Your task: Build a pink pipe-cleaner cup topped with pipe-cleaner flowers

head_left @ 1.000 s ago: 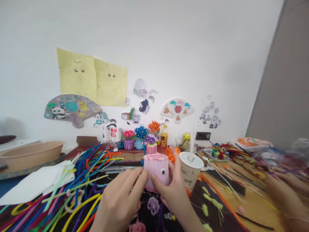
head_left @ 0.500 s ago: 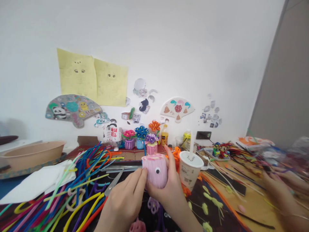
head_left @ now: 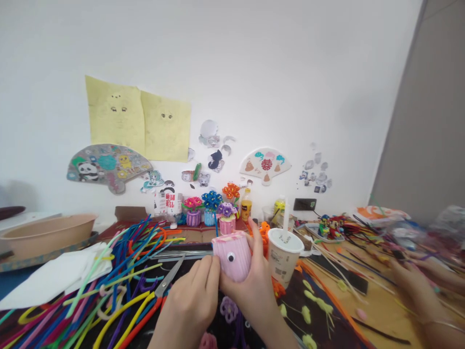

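Observation:
A pink-and-lilac pot (head_left: pixel 240 264) made of pipe cleaners, with one googly eye (head_left: pixel 230 257) on its side, is held up in front of me. My right hand (head_left: pixel 250 291) wraps round its right side and underside, thumb and fingers on either side. Against the pot's left edge, my left hand (head_left: pixel 198 295) is closed with its fingers pressed together; its fingertips are partly hidden. A thin blue stem (head_left: pixel 216 225) rises behind the pot. Under my hands lie a purple looped flower (head_left: pixel 228 309) and a pink fuzzy piece (head_left: pixel 208 340).
Scissors (head_left: pixel 169 277) and a heap of coloured pipe cleaners (head_left: pixel 109 281) lie left. A paper cup (head_left: pixel 285 257) with a straw stands close right of my hand. Pipe-cleaner flower pots (head_left: pixel 210 215) line the wall. At far right another person's hands (head_left: pixel 414 286) work over the table.
The pot has turned slightly, so its googly eye sits further left. Both hands stay on it. The view has shifted slightly, and the scissors' handles show more.

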`<state>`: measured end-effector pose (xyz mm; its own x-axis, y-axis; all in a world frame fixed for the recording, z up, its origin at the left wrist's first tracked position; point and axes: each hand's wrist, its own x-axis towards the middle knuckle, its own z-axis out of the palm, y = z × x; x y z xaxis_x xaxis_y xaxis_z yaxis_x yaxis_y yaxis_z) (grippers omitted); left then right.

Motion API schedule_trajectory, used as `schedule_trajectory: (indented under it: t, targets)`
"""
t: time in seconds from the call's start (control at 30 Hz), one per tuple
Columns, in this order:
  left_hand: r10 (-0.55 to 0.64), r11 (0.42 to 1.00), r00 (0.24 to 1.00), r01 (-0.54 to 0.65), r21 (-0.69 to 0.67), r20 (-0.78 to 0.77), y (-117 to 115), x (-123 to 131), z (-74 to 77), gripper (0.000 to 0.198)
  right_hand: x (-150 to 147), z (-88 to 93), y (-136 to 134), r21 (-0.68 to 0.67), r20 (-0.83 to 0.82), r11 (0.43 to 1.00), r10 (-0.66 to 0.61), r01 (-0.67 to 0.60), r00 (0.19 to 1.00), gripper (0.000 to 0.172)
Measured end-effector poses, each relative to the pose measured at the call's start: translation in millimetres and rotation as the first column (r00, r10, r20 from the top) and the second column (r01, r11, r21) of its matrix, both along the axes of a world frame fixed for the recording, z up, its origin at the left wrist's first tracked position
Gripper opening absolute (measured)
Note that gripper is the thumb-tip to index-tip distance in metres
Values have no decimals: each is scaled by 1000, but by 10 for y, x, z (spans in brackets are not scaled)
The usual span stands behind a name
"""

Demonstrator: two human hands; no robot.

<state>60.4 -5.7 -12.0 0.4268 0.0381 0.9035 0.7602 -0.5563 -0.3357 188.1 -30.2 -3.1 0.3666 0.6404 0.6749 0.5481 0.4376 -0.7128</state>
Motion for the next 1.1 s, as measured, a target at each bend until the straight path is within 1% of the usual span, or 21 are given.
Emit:
schedule_trajectory:
  t: [0.13,0.23,0.37,0.43,0.47,0.53,0.57,0.6,0.67,0.7,0.77,0.87,0.97,1.03,1.1]
  targets:
    - [-54,998,995,55,12,-88,-21,-58,70,32,11,-2,-6,-12,5,1000,26,-26,1000,96]
    - [-81,996,993,83,17,-80,-24,-55,83,28,20,10,-25,-6,-7,999,47,-47,999,94]
    - [-145,987,988,148,68,-53,8,-60,40,27,15,28,-44,2,-57,996,88,-89,994,93]
    - [-133,987,991,133,90,-7,29,-120,23,27,11,26,-41,-11,-67,994,105,-106,992,95]
    - [-112,991,992,116,72,-60,37,-163,25,23,11,21,-38,-19,-72,993,116,-118,991,96]
    - [-63,996,996,67,53,-66,44,-249,56,22,16,5,-29,-29,-111,987,157,-161,981,98]
    - [-55,997,998,57,54,-33,43,-281,84,21,22,-4,-25,-28,-150,981,185,-191,971,99]
    - [-51,999,999,51,16,-3,38,-297,118,22,28,-12,-22,-19,-197,973,220,-228,955,99]
    - [-70,996,991,76,-47,111,22,-282,185,23,39,-22,-21,22,-293,952,298,-306,908,98]
    - [-89,989,982,107,-105,168,12,-254,211,23,42,-24,-23,48,-334,938,340,-344,879,98]
    - [-147,956,954,204,-209,260,-7,-175,235,22,37,-19,-32,110,-408,899,429,-423,806,99]
    - [-197,906,930,293,-306,310,-21,-67,199,25,18,-9,-47,202,-494,845,524,-495,694,99]
    - [-212,863,918,337,-376,334,-6,-22,140,30,23,-15,-47,224,-542,797,580,-561,607,90]
    - [-228,822,908,373,-431,351,13,-26,127,31,48,-24,-35,199,-556,777,591,-597,584,80]
    - [-256,788,892,415,-454,372,29,-43,139,31,81,-31,-17,167,-557,792,567,-587,607,70]
